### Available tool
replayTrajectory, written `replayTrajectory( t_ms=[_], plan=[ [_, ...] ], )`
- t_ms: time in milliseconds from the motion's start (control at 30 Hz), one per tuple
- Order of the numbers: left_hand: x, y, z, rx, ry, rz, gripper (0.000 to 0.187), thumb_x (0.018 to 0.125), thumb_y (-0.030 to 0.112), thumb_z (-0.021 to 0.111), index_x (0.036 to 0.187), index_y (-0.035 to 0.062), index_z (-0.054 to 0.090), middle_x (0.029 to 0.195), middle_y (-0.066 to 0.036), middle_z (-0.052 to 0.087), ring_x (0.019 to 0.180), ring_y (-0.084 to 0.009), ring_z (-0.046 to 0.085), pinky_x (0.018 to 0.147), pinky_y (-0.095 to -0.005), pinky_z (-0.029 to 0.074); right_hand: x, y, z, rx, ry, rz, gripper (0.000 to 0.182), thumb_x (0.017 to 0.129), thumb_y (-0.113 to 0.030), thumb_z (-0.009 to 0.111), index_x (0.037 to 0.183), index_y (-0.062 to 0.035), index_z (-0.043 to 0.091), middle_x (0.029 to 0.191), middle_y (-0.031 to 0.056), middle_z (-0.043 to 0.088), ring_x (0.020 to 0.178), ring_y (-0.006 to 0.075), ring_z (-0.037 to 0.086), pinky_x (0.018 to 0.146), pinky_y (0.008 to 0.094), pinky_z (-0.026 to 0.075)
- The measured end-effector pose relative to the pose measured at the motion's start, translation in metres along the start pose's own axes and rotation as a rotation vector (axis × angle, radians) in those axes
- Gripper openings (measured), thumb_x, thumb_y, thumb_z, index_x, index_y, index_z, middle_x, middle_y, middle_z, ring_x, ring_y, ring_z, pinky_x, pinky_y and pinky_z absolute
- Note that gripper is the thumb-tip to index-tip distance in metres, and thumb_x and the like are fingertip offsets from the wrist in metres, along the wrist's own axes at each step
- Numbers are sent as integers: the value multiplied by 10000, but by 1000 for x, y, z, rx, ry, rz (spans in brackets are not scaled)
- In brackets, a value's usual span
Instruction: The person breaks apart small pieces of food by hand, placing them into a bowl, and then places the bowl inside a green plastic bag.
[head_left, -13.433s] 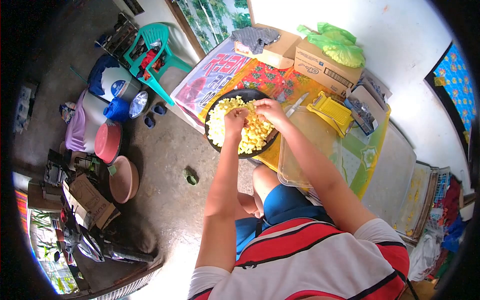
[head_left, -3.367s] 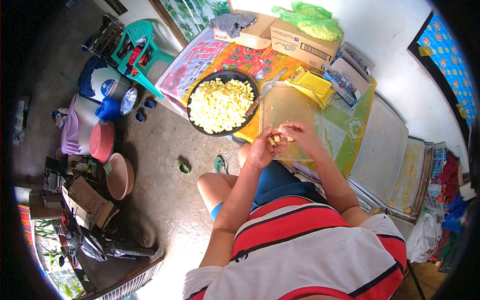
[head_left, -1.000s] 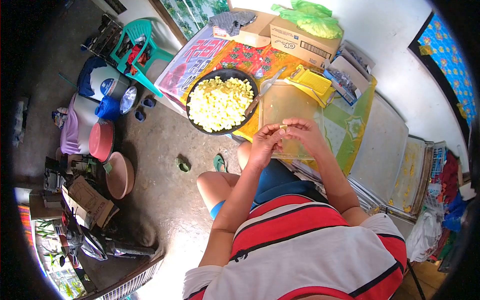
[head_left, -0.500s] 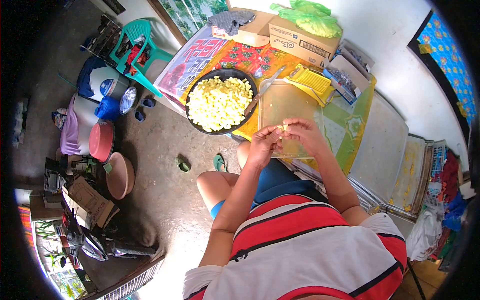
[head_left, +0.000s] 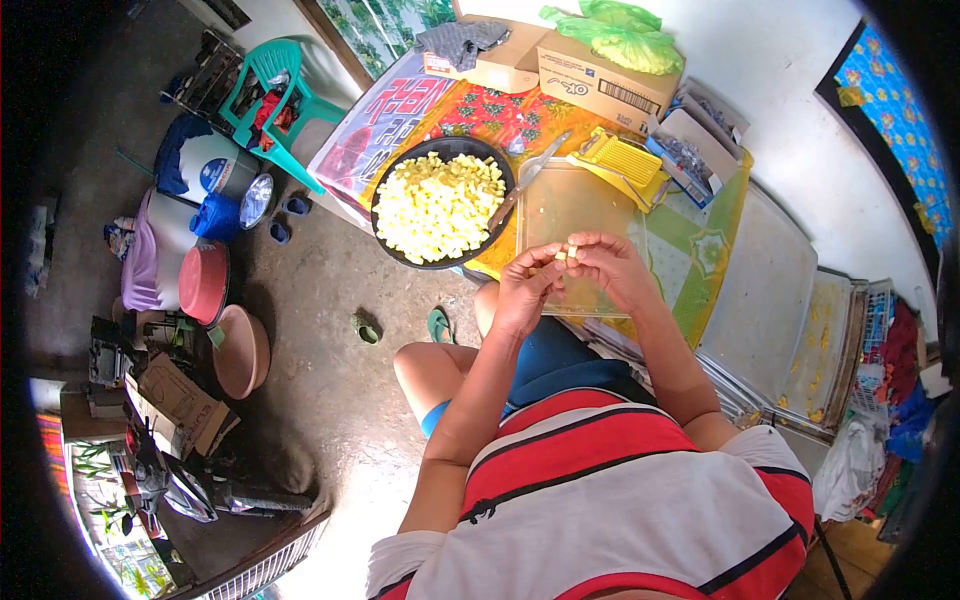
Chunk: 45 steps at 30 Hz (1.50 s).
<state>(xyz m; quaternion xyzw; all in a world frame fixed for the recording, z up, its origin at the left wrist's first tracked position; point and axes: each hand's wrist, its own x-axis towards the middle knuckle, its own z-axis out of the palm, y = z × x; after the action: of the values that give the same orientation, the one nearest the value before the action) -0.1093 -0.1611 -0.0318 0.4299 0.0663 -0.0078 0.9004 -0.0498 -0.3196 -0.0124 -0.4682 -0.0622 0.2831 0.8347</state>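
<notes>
My left hand (head_left: 527, 287) and my right hand (head_left: 612, 267) meet over the near part of a clear rectangular board (head_left: 575, 200). Small pale yellow pieces (head_left: 566, 253) are pinched between the fingertips of both hands, one at each. To the left of the board, a round black tray (head_left: 500, 235) holds a heap of pale yellow cubes (head_left: 438, 205). A knife (head_left: 530, 178) with a brown handle lies across the tray's right rim, its blade pointing away from me. Beyond the board sits a yellow slicer-like tool (head_left: 620, 160).
Cardboard boxes (head_left: 598, 85) stand at the table's back, one under a green plastic bag (head_left: 620, 35). Small open boxes (head_left: 690, 150) are at the back right. A green chair (head_left: 270, 65), basins (head_left: 240, 350) and slippers (head_left: 438, 325) are on the floor to the left.
The fingertips have shifted slightly, and the small pieces between them show more clearly. The tray, knife and board have stayed put.
</notes>
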Motion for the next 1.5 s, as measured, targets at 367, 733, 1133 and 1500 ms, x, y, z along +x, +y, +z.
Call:
replayTrajectory(
  t_ms=[367,733,1133,1500],
  plan=[
    [1,-3,-8,-134,31,-55,123,896,127,587,991,50,598,842,-74,645,629,-141,595,592,-296,524,-1,-4,2,7,15,2,254,851,-16,589,1103,18,589,980,90,643,849,154,639,742,261,543],
    [-1,7,-6,-207,38,-161,183,904,172,577,1024,35,593,849,-78,639,631,-144,591,593,-286,519,3,0,0,99,27,15,257,874,-73,582,1123,-13,574,962,27,594,842,135,612,725,278,539],
    [-3,7,-2,-167,20,-246,244,915,225,559,1022,8,589,904,-78,634,717,-160,638,650,-294,553,7,13,-4,-493,4,-65,270,835,-192,667,1056,-48,613,898,2,614,733,62,538,599,214,429],
    [-3,12,-1,-256,-99,-273,391,823,24,495,1207,-47,465,1107,-185,597,961,-264,640,848,-338,533,4,10,-1,-114,93,16,210,844,-118,633,1036,-40,602,858,21,631,736,84,602,633,217,491]
  ],
)
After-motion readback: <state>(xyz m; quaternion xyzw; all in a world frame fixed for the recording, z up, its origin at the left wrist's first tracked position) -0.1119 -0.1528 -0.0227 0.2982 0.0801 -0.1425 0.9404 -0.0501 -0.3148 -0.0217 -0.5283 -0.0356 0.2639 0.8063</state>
